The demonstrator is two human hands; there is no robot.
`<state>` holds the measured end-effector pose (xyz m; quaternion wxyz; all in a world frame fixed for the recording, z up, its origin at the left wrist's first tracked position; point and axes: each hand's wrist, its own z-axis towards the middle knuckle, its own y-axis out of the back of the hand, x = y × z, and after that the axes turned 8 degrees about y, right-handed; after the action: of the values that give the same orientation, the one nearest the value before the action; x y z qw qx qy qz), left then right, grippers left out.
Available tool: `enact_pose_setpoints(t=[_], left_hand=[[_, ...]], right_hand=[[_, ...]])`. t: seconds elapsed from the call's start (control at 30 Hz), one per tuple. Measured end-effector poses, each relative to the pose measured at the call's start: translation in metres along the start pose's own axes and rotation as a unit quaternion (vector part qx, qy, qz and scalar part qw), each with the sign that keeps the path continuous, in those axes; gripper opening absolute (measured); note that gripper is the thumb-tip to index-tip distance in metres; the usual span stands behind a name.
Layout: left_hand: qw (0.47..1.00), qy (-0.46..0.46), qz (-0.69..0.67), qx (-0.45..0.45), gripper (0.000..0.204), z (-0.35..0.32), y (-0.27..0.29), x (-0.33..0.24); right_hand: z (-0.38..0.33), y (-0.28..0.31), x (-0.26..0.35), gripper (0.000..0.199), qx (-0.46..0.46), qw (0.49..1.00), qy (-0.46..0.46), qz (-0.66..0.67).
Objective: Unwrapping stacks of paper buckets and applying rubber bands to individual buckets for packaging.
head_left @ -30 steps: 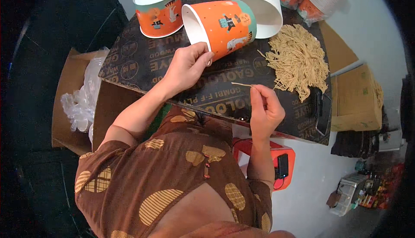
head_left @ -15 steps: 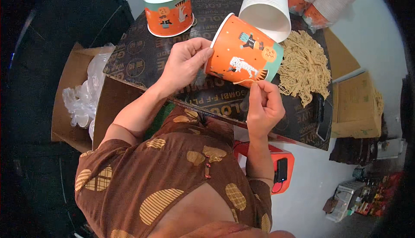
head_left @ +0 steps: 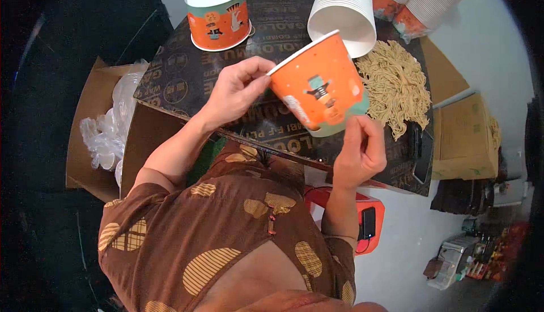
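An orange paper bucket (head_left: 331, 71) with a green base band and cartoon figures is tilted in front of me, its white rim up toward the left. My left hand (head_left: 241, 91) is closed on that rim, thumb outside. At the bucket's green base my right hand (head_left: 360, 150) is held in a pinch. Half a second ago a thin beige cord ran from the bucket to this pinch; the cord cannot be made out now. Behind my right hand lies a heap of beige cords (head_left: 394, 88) on the dark table (head_left: 272, 20).
An identical bucket (head_left: 220, 26) stands upside down at the back left. Nested white buckets (head_left: 340, 14) lie on their side at the back, near bagged stacks (head_left: 416, 0). Cardboard boxes flank the table: one (head_left: 90, 125) holding clear plastic, another (head_left: 467, 142) on the right.
The bucket has turned in my left hand, so its rim now faces more upward and its figures show at another angle. My right hand has moved slightly right, still pinched.
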<state>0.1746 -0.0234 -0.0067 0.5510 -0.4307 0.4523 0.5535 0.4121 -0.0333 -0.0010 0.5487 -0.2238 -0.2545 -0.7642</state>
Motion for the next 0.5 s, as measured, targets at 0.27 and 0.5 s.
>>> enact_pose_setpoints(t=[0.27,0.5], left_hand=[[0.994,0.056,0.089,-0.023,0.017,0.0,0.027,0.03],[0.99,0.063,0.118,-0.053,0.042,0.002,0.032,0.008]], right_hand=[[0.004,-0.001,-0.014,0.013,0.064,0.99,0.096,-0.082],[-0.012,-0.011,0.001,0.014,0.126,0.953,0.229,-0.15]])
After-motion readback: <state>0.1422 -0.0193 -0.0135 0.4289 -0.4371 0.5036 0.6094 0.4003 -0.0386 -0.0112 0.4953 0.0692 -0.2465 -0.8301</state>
